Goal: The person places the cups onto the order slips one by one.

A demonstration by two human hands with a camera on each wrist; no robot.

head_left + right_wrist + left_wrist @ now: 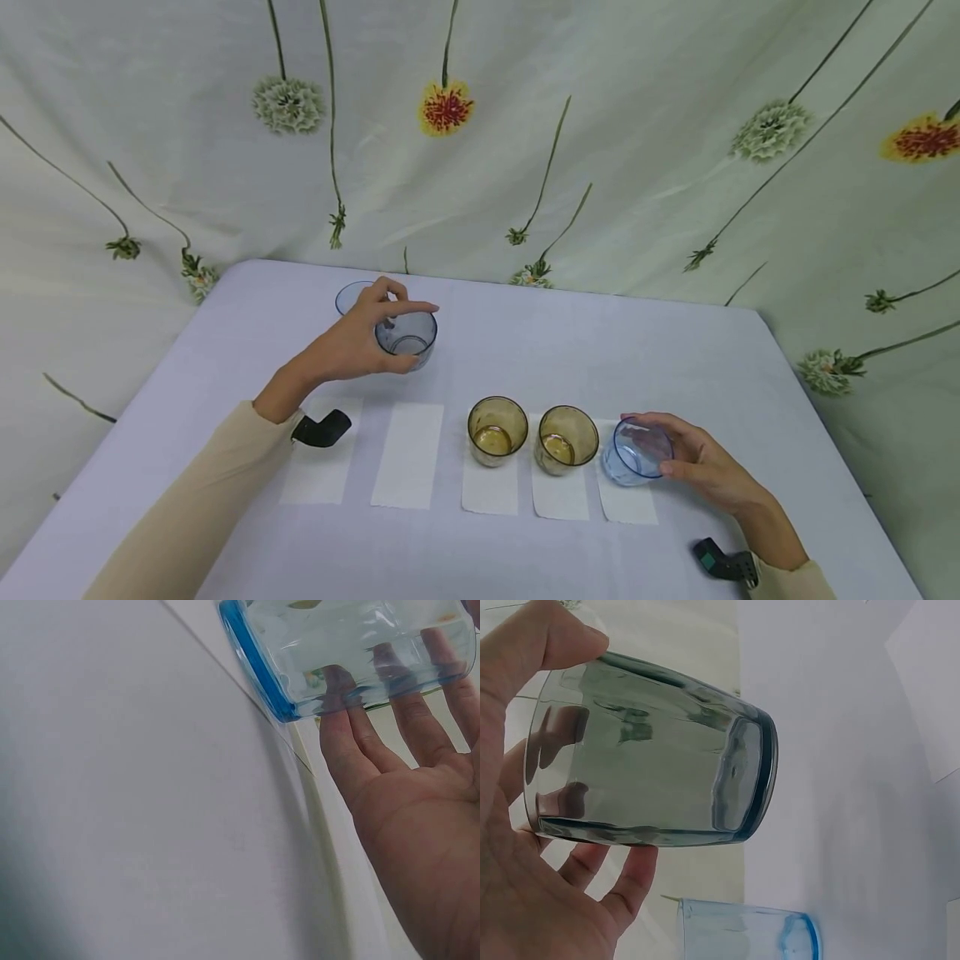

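My left hand (360, 337) grips a grey tumbler (408, 343) near its rim, thumb on one side and fingers on the other, above the back left of the table. Its base shows off the cloth in the left wrist view. Behind that hand stands a light blue glass (349, 297), partly hidden; its lower part (742, 930) shows in the left wrist view. On the right, my right hand (712, 473) holds another blue glass (628, 465) between thumb and fingers, over the rightmost paper. Whether its base touches the paper I cannot tell. Two amber glasses (495, 435) (558, 454) stand to its left.
Several white paper rectangles lie in a row on the white-clothed table (540, 558). The two leftmost, an outer paper (318, 479) and an inner paper (407, 458), bear no glass. A flower-printed curtain (600, 125) hangs behind the table's back edge.
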